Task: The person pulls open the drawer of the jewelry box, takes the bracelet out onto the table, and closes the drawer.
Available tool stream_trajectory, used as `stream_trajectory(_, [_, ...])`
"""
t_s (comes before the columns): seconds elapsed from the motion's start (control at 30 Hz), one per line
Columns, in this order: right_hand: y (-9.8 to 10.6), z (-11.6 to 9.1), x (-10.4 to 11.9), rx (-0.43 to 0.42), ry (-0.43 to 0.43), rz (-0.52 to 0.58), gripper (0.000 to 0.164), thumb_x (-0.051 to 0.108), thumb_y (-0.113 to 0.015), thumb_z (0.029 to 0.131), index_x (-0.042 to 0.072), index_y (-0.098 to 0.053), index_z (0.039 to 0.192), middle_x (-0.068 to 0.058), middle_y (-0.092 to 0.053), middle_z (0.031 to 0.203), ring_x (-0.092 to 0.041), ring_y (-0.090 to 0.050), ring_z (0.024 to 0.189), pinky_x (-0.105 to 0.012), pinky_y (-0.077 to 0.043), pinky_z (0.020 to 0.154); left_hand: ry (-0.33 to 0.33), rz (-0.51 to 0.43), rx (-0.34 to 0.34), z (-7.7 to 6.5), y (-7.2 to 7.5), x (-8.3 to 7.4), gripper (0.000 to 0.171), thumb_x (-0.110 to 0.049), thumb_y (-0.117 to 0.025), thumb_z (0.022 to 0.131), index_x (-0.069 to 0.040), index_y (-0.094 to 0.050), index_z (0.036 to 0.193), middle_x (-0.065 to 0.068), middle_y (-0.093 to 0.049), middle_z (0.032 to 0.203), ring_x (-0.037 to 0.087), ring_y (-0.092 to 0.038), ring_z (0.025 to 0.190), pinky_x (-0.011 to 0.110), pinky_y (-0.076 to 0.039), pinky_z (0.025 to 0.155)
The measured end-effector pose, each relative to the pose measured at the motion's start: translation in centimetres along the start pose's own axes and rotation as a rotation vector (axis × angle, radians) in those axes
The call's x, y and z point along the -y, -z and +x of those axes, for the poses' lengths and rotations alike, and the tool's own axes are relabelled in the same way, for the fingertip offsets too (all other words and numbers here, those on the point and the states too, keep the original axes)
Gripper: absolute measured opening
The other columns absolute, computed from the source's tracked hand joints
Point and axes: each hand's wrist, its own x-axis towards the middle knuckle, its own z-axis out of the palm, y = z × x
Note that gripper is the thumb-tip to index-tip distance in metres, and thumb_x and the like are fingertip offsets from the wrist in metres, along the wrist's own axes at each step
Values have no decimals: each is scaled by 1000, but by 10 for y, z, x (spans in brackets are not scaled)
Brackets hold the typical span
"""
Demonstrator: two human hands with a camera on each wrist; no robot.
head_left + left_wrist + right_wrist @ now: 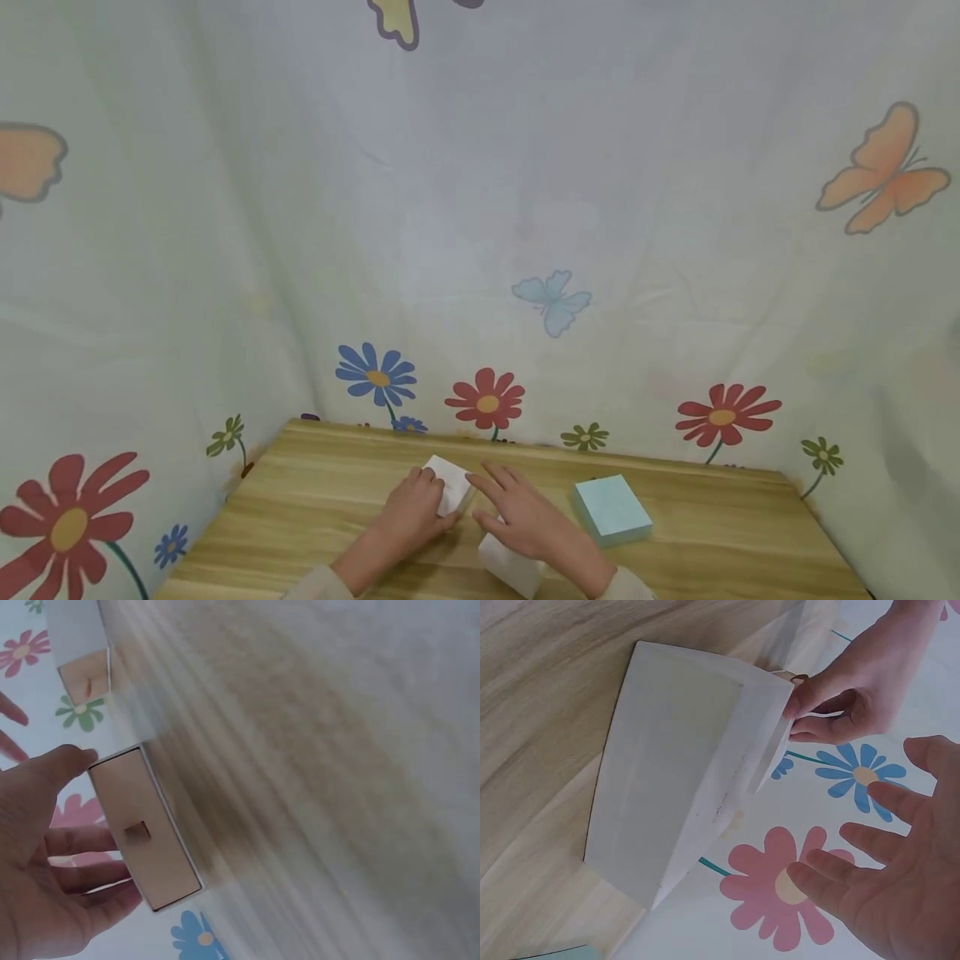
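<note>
Nearest, a white box (513, 568) sat on the wooden table (300, 508), partly hidden by the right hand (521, 512), whose fingers were spread and held nothing. Beside it, the left hand (412, 507) gripped a second white box (452, 483) between thumb and fingers. A pale blue-green box (611, 507) lay right of the right hand; beyond both hands hung a flowered curtain (660, 200).
</note>
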Motion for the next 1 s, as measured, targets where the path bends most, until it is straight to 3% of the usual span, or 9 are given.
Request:
stream_trajectory(0.13, [0, 1, 0, 0, -10, 10, 53, 42, -46, 106, 17, -46, 153, -16, -36, 161, -43, -38, 143, -57, -37, 112, -31, 0, 34, 2, 6, 4, 44, -38, -85, 74, 2, -68, 86, 9, -59, 84, 24, -54, 80, 37, -53, 65])
stream_trajectory(0.37, [-3, 1, -3, 14, -10, 15, 54, 46, -44, 107, 15, -48, 151, -15, -37, 161, -40, -38, 144, -57, -36, 113, -77, 37, 192, 9, 23, 11, 45, -30, -90, 69, 3, -69, 92, 10, -62, 92, 24, -53, 84, 35, -51, 75])
stream_trajectory(0.63, [1, -2, -1, 22, -13, 38, 51, 40, -49, 106, 13, -49, 150, -15, -37, 160, -41, -39, 143, -58, -37, 112, -134, 23, 320, -4, 33, 16, 51, -10, -92, 66, 5, -69, 108, 13, -64, 112, 29, -59, 100, 34, -54, 86])
stream_trajectory(0.83, [4, -2, -1, 33, -21, 36, 52, 40, -50, 106, 15, -48, 151, -14, -36, 161, -41, -40, 142, -57, -39, 111, -183, 73, 341, -14, 41, 16, 45, 13, -79, 69, 2, -69, 112, 11, -64, 119, 30, -61, 108, 34, -53, 95])
stream_trajectory(1.0, [5, -1, -3, 38, -10, 30, 51, 38, -49, 106, 13, -46, 151, -16, -37, 160, -39, -40, 143, -57, -38, 112, -256, 121, 321, -14, 41, 20, 45, 9, -82, 69, 2, -70, 112, 10, -64, 122, 28, -61, 108, 31, -52, 95])
